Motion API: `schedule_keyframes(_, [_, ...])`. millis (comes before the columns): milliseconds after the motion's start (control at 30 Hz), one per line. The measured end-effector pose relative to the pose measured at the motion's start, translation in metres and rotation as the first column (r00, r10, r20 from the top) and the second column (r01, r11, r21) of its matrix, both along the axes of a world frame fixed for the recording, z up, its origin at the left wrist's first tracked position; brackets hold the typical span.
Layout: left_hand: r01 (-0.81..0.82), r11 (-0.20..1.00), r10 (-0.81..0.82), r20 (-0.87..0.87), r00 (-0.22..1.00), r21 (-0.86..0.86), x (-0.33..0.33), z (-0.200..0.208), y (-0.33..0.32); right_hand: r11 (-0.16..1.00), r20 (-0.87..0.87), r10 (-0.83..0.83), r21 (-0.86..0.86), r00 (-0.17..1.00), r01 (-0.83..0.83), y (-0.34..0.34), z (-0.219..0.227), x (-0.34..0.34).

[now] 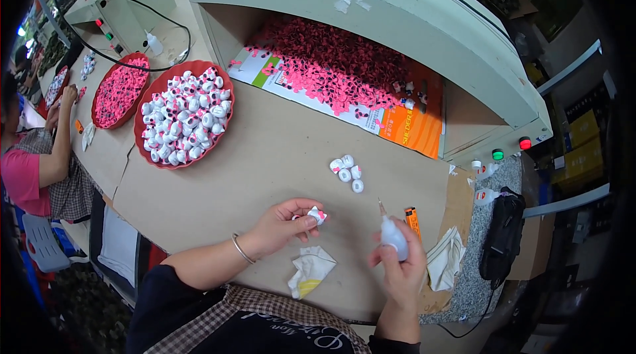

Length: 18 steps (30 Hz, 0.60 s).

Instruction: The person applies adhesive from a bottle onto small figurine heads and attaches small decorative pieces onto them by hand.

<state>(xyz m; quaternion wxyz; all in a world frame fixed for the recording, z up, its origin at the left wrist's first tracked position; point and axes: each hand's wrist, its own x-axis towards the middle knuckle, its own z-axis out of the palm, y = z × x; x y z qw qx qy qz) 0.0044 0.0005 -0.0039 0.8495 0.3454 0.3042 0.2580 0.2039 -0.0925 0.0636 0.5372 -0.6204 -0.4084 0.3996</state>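
Note:
My left hand [278, 229] pinches a small white toy head with a pink bow [317, 215] between thumb and fingertips. My right hand [402, 264] is wrapped round a translucent squeeze bottle [393, 238], whose thin needle tip points up and away from me. The tip is apart from the toy head. Beyond my hands lies a small cluster of white toy heads [346, 170]. A crumpled white cloth with a yellow patch [311, 270] rests on the table between my forearms.
A red bowl [228, 118] heaped with white pieces stands left, beside another red bowl [97, 118] of pink parts. Pink parts [318, 75] pile under the pale-green machine hood [371, 6]. An orange tube [413, 223] and white cloth [447, 258] lie right. A person [40, 168] works far left.

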Motion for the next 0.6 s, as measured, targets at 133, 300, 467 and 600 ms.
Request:
schedule_keyframes(133, [-0.036, 0.997, 0.042, 0.077, 0.996, -0.075, 0.003, 0.002, 0.001, 0.986, -0.142, 0.166, 0.058, 0.976, -0.159, 0.002, -0.032, -0.012])
schedule_keyframes(300, [-0.083, 0.991, 0.096, 0.128, 0.987, -0.105, 0.000, -0.004, 0.001, 0.967, -0.171, 0.067, 0.254, 0.983, -0.022, 0.013, -0.032, -0.024])
schedule_keyframes(467, [-0.094, 0.987, 0.114, 0.151, 0.982, -0.131, 0.002, -0.003, 0.004, 0.955, 0.021, -0.005, 0.296, 1.000, -0.001, 0.008, -0.046, -0.024])
schedule_keyframes(600, [-0.115, 0.984, 0.134, 0.144, 0.980, -0.134, 0.001, -0.002, 0.003, 0.953, 0.331, -0.054, 0.299, 0.942, -0.050, 0.006, -0.057, -0.020])
